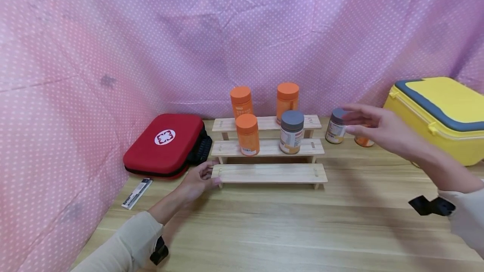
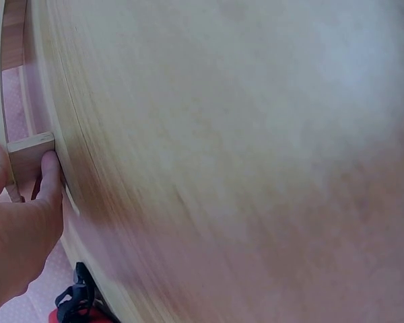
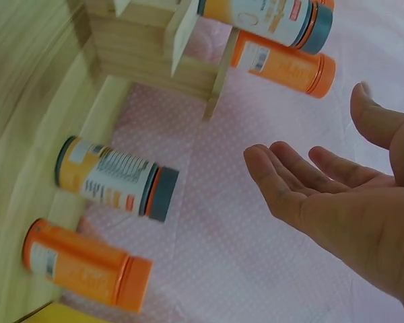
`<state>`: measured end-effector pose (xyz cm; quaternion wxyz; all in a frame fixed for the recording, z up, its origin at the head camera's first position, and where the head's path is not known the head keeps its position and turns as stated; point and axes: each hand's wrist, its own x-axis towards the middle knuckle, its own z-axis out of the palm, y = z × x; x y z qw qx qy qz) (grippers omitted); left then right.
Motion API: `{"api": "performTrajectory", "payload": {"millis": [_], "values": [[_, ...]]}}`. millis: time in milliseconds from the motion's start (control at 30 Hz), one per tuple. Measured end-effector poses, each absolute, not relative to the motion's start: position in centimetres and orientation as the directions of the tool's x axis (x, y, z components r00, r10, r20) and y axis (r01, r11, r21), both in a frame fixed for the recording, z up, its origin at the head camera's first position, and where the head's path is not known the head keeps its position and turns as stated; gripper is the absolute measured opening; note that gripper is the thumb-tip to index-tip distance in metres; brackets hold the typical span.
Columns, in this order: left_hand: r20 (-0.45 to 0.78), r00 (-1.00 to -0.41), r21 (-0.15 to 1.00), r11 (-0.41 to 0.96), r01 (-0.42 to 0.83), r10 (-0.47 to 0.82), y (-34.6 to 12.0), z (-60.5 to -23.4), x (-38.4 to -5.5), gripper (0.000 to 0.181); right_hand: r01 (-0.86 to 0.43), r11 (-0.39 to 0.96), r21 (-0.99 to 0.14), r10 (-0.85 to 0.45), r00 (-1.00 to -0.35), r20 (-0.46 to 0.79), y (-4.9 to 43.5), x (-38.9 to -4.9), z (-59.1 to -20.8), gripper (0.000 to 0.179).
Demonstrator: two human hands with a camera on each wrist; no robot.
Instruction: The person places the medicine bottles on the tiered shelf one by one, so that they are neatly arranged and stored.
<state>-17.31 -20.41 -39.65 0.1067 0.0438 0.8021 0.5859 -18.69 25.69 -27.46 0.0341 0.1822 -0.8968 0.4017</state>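
A three-step wooden display rack [image 1: 270, 173] stands on the table. My left hand [image 1: 196, 183] grips the left end of its lowest step, and in the left wrist view the thumb and fingers pinch the rack's end leg [image 2: 31, 156]. Two orange bottles [image 1: 287, 98] stand on the top step. On the middle step are an orange bottle [image 1: 248, 135] and a grey-lidded bottle [image 1: 291, 133]. My right hand [image 1: 389, 131], fingers spread and holding nothing, hovers beside another grey-lidded bottle [image 1: 334, 131] right of the rack. An orange bottle [image 3: 84, 262] stands next to that one, partly hidden by the hand in the head view.
A red first-aid case [image 1: 166, 144] lies left of the rack, with a small white printed packet [image 1: 137, 193] in front of it. At the right stands a yellow box [image 1: 435, 116] with a grey-trimmed lid. A pink dotted cloth [image 1: 264, 32] hangs behind the table.
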Motion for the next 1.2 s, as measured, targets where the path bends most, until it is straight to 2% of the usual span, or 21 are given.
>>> {"api": "performTrajectory", "payload": {"millis": [367,700,967,1067,1200], "values": [[-0.115,-0.975,0.947,0.317,-0.050,0.189,-20.6,-39.5,-17.1,0.053,-0.354,0.614,-0.705,-0.256,-0.935,0.246,28.3,-19.1,-30.1,0.048],[-0.117,-0.975,0.947,0.318,-0.052,0.191,-20.5,-39.5,-17.1,0.053,-0.239,0.729,-0.642,-0.111,-0.966,0.234,31.0,-21.4,-30.6,0.074],[-0.114,-0.975,0.949,0.313,-0.050,0.191,-20.5,-39.6,-17.3,0.052,-0.200,0.759,-0.619,-0.078,-0.973,0.219,32.9,-24.4,-31.2,0.078],[-0.127,-0.976,0.946,0.319,-0.064,0.179,-20.5,-39.7,-17.4,0.052,-0.182,0.766,-0.617,-0.090,-0.980,0.178,33.5,-25.4,-31.7,0.080],[-0.126,-0.976,0.945,0.322,-0.063,0.179,-20.5,-39.7,-17.4,0.052,-0.127,0.756,-0.642,-0.113,-0.992,0.064,34.4,-26.3,-32.5,0.086]]}}
